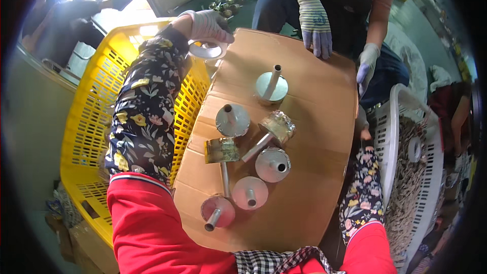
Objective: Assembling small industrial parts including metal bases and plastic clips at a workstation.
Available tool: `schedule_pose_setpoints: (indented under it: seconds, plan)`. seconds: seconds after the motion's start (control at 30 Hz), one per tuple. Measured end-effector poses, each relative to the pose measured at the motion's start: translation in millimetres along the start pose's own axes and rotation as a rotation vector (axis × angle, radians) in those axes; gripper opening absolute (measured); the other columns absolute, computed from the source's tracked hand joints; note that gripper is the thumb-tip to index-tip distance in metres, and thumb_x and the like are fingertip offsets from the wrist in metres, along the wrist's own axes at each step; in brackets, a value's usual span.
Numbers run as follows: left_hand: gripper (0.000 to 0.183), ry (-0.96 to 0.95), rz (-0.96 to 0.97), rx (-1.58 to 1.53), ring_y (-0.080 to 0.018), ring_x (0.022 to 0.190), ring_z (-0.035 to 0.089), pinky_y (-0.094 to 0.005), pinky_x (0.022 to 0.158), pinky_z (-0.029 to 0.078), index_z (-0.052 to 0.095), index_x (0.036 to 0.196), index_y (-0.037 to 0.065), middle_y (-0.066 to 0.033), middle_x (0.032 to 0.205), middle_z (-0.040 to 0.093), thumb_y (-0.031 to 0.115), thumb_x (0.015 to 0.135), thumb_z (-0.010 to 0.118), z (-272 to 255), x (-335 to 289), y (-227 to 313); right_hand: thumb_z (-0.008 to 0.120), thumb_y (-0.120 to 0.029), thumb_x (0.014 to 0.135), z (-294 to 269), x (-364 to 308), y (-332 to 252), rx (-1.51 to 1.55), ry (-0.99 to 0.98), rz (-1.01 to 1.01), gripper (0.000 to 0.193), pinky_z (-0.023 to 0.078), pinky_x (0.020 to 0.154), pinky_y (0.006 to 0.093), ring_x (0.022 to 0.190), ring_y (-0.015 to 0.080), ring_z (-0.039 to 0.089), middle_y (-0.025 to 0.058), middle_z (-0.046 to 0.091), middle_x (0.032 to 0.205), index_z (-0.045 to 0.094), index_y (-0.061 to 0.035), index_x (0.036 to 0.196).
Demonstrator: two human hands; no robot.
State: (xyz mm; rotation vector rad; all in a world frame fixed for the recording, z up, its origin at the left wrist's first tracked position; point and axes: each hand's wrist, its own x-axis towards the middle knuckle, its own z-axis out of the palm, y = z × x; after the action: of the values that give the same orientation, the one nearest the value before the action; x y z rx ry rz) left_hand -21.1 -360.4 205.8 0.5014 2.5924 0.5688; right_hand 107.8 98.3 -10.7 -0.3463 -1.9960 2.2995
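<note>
My left hand [212, 25], in a pale glove with grey fingers, is closed at the far left corner of a brown cardboard sheet [314, 182]. A roll of tape [207, 50] hangs from it. On the right, my right hand [363, 126] is at the sheet's edge, its fingers mostly hidden. Several metal discs with tubes lie on the cardboard. One disc [274, 165] has its tube pointing up towards me; another piece [222, 150] with a yellowish rim lies on its side. Farthest away is a disc with an upright tube [276, 73].
Across the cardboard, another person's gloved hand [315, 25] rests on the far edge; their other hand [367, 66] is at the right corner. A yellow plastic basket [81, 137] stands left. A white basket [393, 142] holding many small greyish pieces stands right. Metal parts [233, 2] litter the floor.
</note>
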Motion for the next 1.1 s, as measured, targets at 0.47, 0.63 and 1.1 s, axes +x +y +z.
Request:
schedule_pose_setpoints:
  seconds: [0.47, 0.63, 1.1]
  plan:
    - [0.038, 0.137, 0.077, 0.059, -0.0168, 0.069, 0.062, -0.0285, 0.066, 0.050, 0.068, 0.091, 0.004, -0.0073, 0.078, 0.066, 0.033, 0.067, 0.070, 22.2, 41.2, 36.9, 0.071, -0.035, 0.076, 11.2, -80.5, -72.6, -0.517, 0.242, -0.061, 0.054, 0.044, 0.079, 0.0306, 0.088, 0.0170, 0.053, 0.0099, 0.059, 0.103, 0.052, 0.0016, 0.111]
    - [0.035, 0.150, 0.000, 0.038, -0.0164, 0.064, 0.062, -0.0285, 0.059, 0.050, 0.068, 0.085, 0.004, -0.0065, 0.074, 0.066, 0.035, 0.068, 0.069, 32.5, 42.1, 21.8, 0.073, -0.038, 0.074, 10.9, -71.5, -63.8, -0.710, 0.295, -0.147, 0.063, 0.044, 0.081, 0.0316, 0.090, 0.0183, 0.054, 0.0107, 0.059, 0.103, 0.051, 0.0037, 0.115]
    - [0.035, 0.098, 0.168, -0.679, -0.0154, 0.079, 0.062, -0.0321, 0.065, 0.051, 0.062, 0.106, 0.007, -0.0081, 0.088, 0.065, 0.034, 0.086, 0.056, 99.9, 38.0, -34.7, 0.070, -0.032, 0.078, 4.1, -72.7, -64.9, -0.643, 0.269, -0.131, 0.053, 0.046, 0.076, 0.0288, 0.084, 0.0150, 0.055, 0.0084, 0.061, 0.097, 0.053, 0.0039, 0.112]
